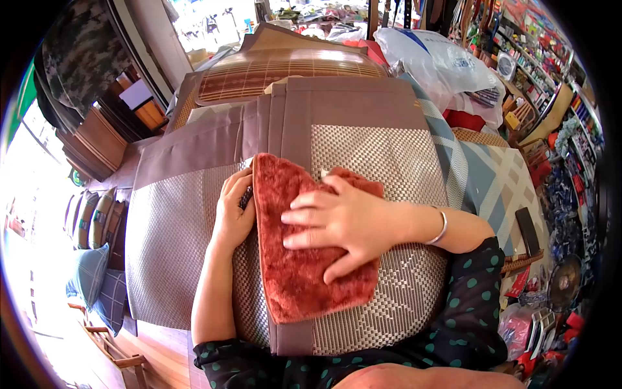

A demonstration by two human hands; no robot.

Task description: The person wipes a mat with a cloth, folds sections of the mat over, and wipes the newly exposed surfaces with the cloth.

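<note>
A fluffy rust-red cloth (pixel 285 279) lies on a woven beige and brown mat (pixel 181 227) with brown fabric borders. My right hand (pixel 340 223) rests palm down on the cloth with its fingers spread. Beside the cloth's left edge is my left hand (pixel 234 207), bent at the fingers, whose tips are partly hidden at the cloth's upper left edge; whether they grip anything cannot be made out.
Behind the mat lies a brown slatted bamboo mat (pixel 291 68). White plastic bags (pixel 447 61) sit at the back right, above a blue-grey patterned mat (pixel 495 188). Cushions (pixel 91 272) stand at the left, and crowded shelves line the right.
</note>
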